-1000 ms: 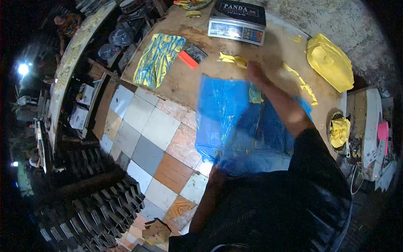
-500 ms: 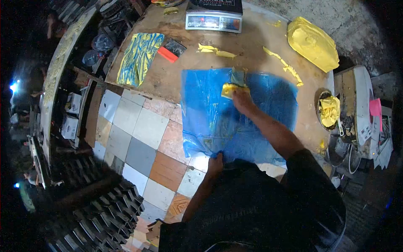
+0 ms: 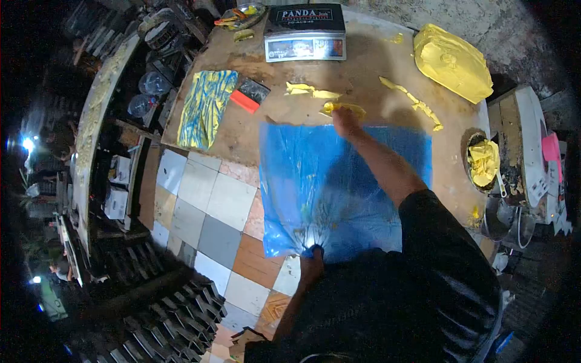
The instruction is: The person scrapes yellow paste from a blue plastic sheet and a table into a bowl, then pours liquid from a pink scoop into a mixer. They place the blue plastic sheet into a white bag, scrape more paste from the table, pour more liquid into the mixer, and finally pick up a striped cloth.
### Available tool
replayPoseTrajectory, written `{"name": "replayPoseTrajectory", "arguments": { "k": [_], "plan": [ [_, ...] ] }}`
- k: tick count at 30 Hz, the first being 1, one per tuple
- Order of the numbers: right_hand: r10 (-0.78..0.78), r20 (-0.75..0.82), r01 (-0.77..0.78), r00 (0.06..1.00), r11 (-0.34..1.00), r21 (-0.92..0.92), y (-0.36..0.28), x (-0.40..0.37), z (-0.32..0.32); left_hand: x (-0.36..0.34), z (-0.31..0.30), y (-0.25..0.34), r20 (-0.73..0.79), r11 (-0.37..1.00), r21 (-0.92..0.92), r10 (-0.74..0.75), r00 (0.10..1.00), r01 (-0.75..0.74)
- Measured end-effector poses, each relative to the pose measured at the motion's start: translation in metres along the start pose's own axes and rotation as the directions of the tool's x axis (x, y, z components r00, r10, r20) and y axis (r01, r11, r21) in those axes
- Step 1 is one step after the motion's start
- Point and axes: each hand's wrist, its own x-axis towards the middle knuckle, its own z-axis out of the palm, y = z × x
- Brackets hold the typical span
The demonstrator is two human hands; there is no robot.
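A blue plastic sheet (image 3: 363,181) lies over the near edge of the wooden table (image 3: 242,136) and hangs down toward me. At its near edge my left hand (image 3: 313,253) is closed on the plastic, which creases toward the fingers. Beyond the sheet's far edge, my right hand (image 3: 346,121) is closed on a scraper (image 3: 331,109) smeared with yellow paste; its far side carries more paste. Strips of yellow paste (image 3: 311,92) lie just past the scraper. To the left are a blue-and-yellow streaked sheet (image 3: 207,109) and a red-and-black scraper (image 3: 245,101).
A PANDA scale (image 3: 305,33) stands at the back. A large yellow block (image 3: 452,63) sits back right, with a thin yellow strip (image 3: 414,101) nearby. At right are a bowl of yellow paste (image 3: 483,163) and a metal pot (image 3: 499,219). Tiled floor (image 3: 227,239) shows left.
My right hand has moved the scraper away from me, off the blue sheet's far edge. My left hand still grips the near edge, where the plastic is now pulled flatter. The view has shifted.
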Motion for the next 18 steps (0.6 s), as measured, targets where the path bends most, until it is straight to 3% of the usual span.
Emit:
{"name": "replayPoseTrajectory", "arguments": {
  "k": [1,2,5,6,7,9,11,13,15,16,18],
  "plan": [
    [0.049,-0.019,-0.049,0.999,0.998,-0.024,0.009,0.006,0.013,-0.010,-0.006,0.017,0.060,0.996,0.094,0.001,0.998,-0.006],
    [0.093,-0.034,-0.094,0.995,0.994,-0.049,0.013,0.010,0.020,-0.023,0.000,0.060,-0.060,0.998,-0.064,-0.024,0.998,0.020],
    [0.127,-0.070,-0.133,0.989,0.987,-0.087,0.009,0.010,0.010,-0.020,-0.014,0.052,-0.072,0.995,0.098,-0.025,0.997,0.032],
    [0.124,-0.075,-0.130,0.990,0.987,-0.092,0.010,0.010,0.005,-0.018,-0.018,0.053,-0.007,0.996,-0.079,-0.048,0.999,0.047],
    [0.109,-0.014,-0.110,0.994,0.989,-0.100,0.011,0.009,-0.002,-0.018,-0.019,0.054,0.000,0.995,-0.086,-0.042,0.999,0.042],
    [0.103,0.042,-0.098,0.994,0.988,-0.118,0.016,0.002,-0.014,-0.020,-0.022,0.060,-0.012,0.996,0.086,0.028,1.000,-0.027],
    [0.134,0.010,-0.133,0.991,0.990,-0.052,0.022,-0.003,-0.024,-0.020,-0.032,0.044,-0.017,0.990,-0.069,-0.126,0.992,0.124],
    [0.100,0.069,-0.093,0.993,0.991,-0.094,0.026,-0.005,-0.026,-0.017,-0.047,0.010,-0.113,0.988,-0.152,-0.039,0.993,0.021],
    [0.079,0.134,-0.062,0.988,0.990,-0.128,0.033,-0.009,-0.019,-0.006,-0.069,-0.063,-0.317,0.963,-0.242,-0.192,0.929,0.116],
    [0.022,0.194,0.014,0.981,0.983,-0.184,0.039,-0.009,-0.009,-0.024,-0.071,0.012,-0.266,0.913,-0.370,-0.282,0.922,0.172],
    [-0.037,0.261,0.098,0.965,0.969,-0.227,0.052,-0.011,0.000,-0.028,-0.090,0.022,-0.305,0.918,-0.361,-0.279,0.910,0.161]
  ]
}}
